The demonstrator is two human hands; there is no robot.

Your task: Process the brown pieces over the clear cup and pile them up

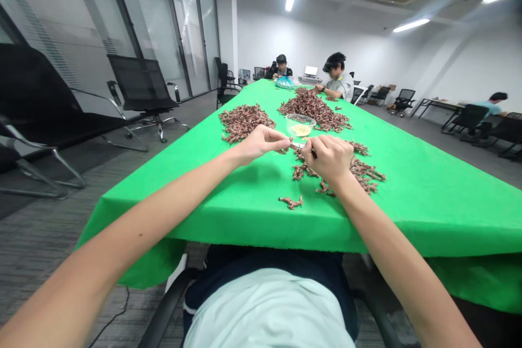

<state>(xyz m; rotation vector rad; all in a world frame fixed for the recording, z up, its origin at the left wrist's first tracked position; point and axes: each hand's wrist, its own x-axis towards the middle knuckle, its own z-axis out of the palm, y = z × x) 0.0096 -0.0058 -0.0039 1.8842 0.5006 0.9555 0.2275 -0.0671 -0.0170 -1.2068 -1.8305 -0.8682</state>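
Note:
Over the near part of the table, my left hand is closed in a pinch at the fingertips; what it grips is too small and hidden to name. My right hand is wrapped round a small silver-tipped hand tool with a dark handle, its tip meeting the left fingertips. Just beyond them stands a clear plastic tub with pale bits inside. Under and beside my right hand lies a loose heap of brown knobbly pieces. A few brown pieces lie apart near the table's front edge.
Two larger piles, a left brown pile and a back brown pile, lie on the green tablecloth. Farther off are a blue plastic bag and two seated people. Black chairs stand at the left.

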